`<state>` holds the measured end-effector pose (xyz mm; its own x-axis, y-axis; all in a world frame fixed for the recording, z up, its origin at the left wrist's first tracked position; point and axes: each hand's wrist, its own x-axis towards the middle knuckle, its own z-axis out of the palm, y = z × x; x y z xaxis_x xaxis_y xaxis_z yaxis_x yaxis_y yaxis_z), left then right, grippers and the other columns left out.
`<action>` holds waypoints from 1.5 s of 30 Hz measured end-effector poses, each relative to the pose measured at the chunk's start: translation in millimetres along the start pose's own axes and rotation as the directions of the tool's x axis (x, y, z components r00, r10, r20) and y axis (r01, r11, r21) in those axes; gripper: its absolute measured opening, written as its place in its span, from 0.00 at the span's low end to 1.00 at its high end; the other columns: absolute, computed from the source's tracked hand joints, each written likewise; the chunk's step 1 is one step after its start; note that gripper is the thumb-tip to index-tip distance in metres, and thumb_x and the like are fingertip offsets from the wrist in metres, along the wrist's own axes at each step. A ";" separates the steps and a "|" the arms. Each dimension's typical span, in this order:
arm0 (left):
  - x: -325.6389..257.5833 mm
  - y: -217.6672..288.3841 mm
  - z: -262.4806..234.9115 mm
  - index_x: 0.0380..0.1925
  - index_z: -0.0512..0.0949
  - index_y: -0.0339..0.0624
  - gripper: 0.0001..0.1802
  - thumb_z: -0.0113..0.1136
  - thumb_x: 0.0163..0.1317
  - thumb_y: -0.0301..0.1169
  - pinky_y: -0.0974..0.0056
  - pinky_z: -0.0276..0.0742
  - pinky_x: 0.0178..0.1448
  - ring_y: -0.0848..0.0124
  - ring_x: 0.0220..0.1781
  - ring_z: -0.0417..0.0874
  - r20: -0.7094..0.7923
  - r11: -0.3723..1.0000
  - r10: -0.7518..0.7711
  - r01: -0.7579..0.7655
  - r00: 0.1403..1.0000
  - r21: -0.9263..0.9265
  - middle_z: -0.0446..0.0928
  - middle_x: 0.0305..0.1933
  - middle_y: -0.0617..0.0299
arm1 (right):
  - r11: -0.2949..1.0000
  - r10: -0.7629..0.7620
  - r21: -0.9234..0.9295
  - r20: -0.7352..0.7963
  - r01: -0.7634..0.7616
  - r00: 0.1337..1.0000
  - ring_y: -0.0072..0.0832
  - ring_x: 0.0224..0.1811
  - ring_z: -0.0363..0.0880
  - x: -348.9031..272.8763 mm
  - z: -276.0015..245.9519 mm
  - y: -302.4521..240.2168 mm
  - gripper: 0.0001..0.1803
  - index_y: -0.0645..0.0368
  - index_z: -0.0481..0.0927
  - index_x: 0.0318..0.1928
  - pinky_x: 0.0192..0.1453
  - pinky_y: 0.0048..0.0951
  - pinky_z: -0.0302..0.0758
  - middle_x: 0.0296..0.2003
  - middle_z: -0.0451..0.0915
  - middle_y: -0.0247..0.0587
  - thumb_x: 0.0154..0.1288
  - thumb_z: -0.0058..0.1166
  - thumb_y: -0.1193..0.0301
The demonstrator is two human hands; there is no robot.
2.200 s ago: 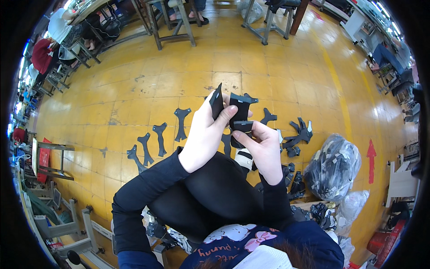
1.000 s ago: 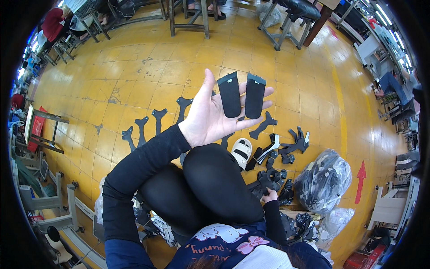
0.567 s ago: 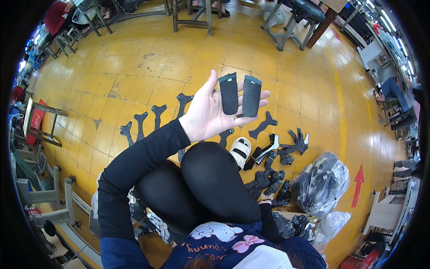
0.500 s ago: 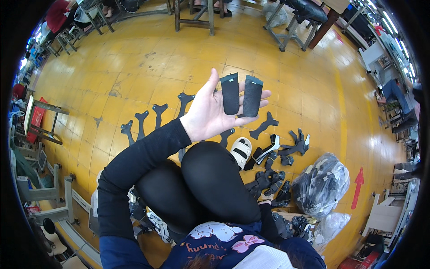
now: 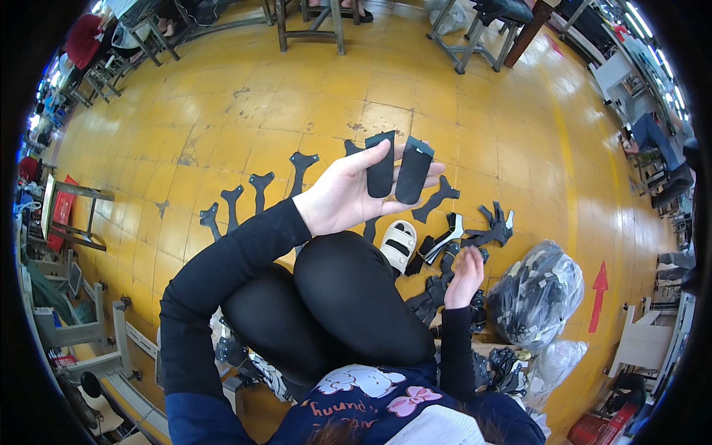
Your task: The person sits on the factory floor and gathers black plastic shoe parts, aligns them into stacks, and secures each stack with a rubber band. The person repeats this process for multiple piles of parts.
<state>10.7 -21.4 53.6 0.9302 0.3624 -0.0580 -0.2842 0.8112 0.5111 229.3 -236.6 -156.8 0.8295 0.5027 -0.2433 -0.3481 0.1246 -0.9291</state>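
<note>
A: The left hand (image 5: 348,194) is raised palm-up and spread flat, with two black tongue-shaped pieces (image 5: 397,170) lying side by side across the fingers — nothing pinches them, they simply rest there.

B: And the other one?

A: The right hand (image 5: 466,273) is down low by the knee, fingers loosely curled over a heap of black cut parts (image 5: 445,276) on the floor. Whether it grips one, I cannot tell.

B: What lies around them?

A: Just beyond the raised palm, a row of black bone-shaped cutouts (image 5: 245,194) is spread on the yellow tiled floor (image 5: 259,111). A white sandal (image 5: 398,243) sits near the knee, and further right a clear bag stuffed with dark pieces (image 5: 538,289).

B: Any risk?

A: I'd judge the two pieces insecure — a tilt of the open palm, or a bump from the knee beneath, could slide them off into the loose parts below, where they would be hard to pick out again.

B: What can't you see?

A: The undersides of the two pieces, the right fingertips, and whatever sits under the legs. The benches and seated people at the rim are bent and too small to read.
</note>
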 end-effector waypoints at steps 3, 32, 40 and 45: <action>1.0 -0.2 2.7 0.68 0.58 0.38 0.37 0.36 0.72 0.57 0.53 0.66 0.71 0.54 0.72 0.63 0.010 0.999 -0.043 0.044 0.999 -0.002 0.59 0.71 0.43 | 0.985 -0.137 0.127 0.164 0.117 0.977 0.22 0.48 0.75 -3.6 66.6 -50.0 0.11 0.62 0.76 0.49 0.54 0.24 0.68 0.44 0.79 0.34 0.72 0.50 0.71; -11.6 2.1 -88.5 0.47 0.70 0.45 0.44 0.25 0.61 0.74 0.53 0.78 0.51 0.69 0.32 0.72 -0.187 0.986 -0.083 0.054 0.979 -0.156 0.66 0.27 0.63 | 0.990 0.130 -0.125 0.723 -0.057 0.679 0.18 0.38 0.78 -10.4 252.1 -69.8 0.06 0.66 0.83 0.39 0.42 0.20 0.74 0.53 0.75 0.39 0.61 0.60 0.78; -34.0 -25.3 -137.6 0.36 0.68 0.47 0.20 0.43 0.74 0.51 0.59 0.77 0.52 0.78 0.28 0.65 -0.474 0.909 -0.171 0.324 0.864 0.262 0.59 0.24 0.72 | 0.920 0.308 -0.383 0.839 0.084 0.450 0.22 0.40 0.76 -2.6 227.8 16.3 0.22 0.58 0.68 0.63 0.45 0.23 0.74 0.46 0.76 0.40 0.71 0.51 0.70; -55.9 -44.1 -166.1 0.31 0.67 0.47 0.18 0.42 0.75 0.47 0.67 0.73 0.43 0.78 0.25 0.63 -0.782 0.947 -0.151 0.315 0.604 0.060 0.59 0.24 0.71 | 0.733 0.424 -0.658 0.639 0.171 0.642 0.28 0.43 0.77 -4.1 142.0 59.1 0.19 0.60 0.74 0.56 0.48 0.27 0.74 0.42 0.78 0.40 0.69 0.54 0.64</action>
<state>-67.4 -1.1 -108.0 0.4233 0.4552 -0.7834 0.0374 0.8551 0.5171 143.3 -109.9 -171.2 0.1065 0.9220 -0.3721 0.1740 -0.3858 -0.9060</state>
